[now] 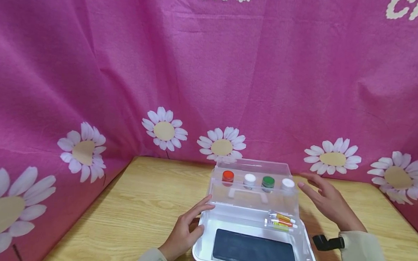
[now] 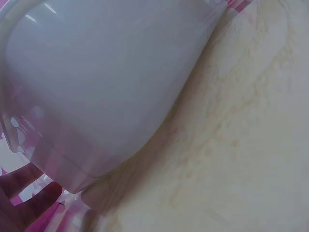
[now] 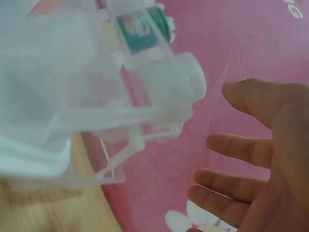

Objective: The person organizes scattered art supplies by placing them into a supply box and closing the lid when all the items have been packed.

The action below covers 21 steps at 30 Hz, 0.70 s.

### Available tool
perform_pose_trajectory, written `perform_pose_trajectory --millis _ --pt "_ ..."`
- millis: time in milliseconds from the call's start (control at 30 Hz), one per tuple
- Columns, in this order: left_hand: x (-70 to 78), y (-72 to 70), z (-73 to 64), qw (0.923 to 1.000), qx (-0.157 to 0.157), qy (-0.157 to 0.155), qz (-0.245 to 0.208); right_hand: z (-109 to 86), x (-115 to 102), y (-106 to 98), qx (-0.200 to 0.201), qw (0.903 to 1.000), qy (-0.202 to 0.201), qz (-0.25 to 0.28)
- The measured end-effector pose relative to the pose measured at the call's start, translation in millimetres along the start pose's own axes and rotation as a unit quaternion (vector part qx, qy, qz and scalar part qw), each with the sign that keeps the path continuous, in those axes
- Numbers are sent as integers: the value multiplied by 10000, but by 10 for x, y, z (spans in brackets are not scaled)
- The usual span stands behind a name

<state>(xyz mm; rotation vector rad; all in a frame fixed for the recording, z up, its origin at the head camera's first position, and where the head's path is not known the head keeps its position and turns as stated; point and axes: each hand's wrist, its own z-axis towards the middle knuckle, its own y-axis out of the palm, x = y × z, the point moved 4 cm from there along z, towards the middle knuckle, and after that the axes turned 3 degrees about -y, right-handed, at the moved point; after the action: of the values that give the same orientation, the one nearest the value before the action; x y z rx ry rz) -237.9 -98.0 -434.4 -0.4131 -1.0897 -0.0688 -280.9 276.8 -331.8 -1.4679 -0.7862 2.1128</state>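
Observation:
An opened white plastic box (image 1: pixel 205 240) with a clear lid stands on the table. My left hand (image 1: pixel 184 230) is at its left side, fingers extended along the edge; the left wrist view shows the fingertips (image 2: pixel 46 195) close by the box's corner. My right hand (image 1: pixel 329 202) is spread beside the upper right corner, holding nothing. Nearest to it is a white-capped jar (image 1: pixel 288 184) in the clear upper tray. In the same row are a red-capped jar (image 1: pixel 228 176), another white-capped jar (image 1: pixel 250 180) and a green-capped jar (image 1: pixel 268 182).
Inside the box lies a dark flat rectangular panel (image 1: pixel 253 249). Several orange and yellow pen-like sticks (image 1: pixel 282 221) are in a clear compartment at the right. A pink curtain (image 1: pixel 211 76) with daisies hangs behind the wooden table (image 1: pixel 151 193).

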Motion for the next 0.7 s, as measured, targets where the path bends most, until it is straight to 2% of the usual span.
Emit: perform_pose_trajectory --millis 100,367,533,600,700 --pt "2 2 1 10000 4 -86 -11 -9 84 3 41 10000 78 35" --pt "20 16 0 9997 -23 226 -63 -22 301 28 18 9994 283 179" --pt "29 9 -1 9999 -34 -2 -111 -17 398 62 3 9982 296 519" --pt "29 11 -1 9999 -52 -24 -154 -17 450 92 -49 9966 394 716" --pt "26 21 -4 9998 -67 98 -155 -24 551 154 -165 9937 604 932"
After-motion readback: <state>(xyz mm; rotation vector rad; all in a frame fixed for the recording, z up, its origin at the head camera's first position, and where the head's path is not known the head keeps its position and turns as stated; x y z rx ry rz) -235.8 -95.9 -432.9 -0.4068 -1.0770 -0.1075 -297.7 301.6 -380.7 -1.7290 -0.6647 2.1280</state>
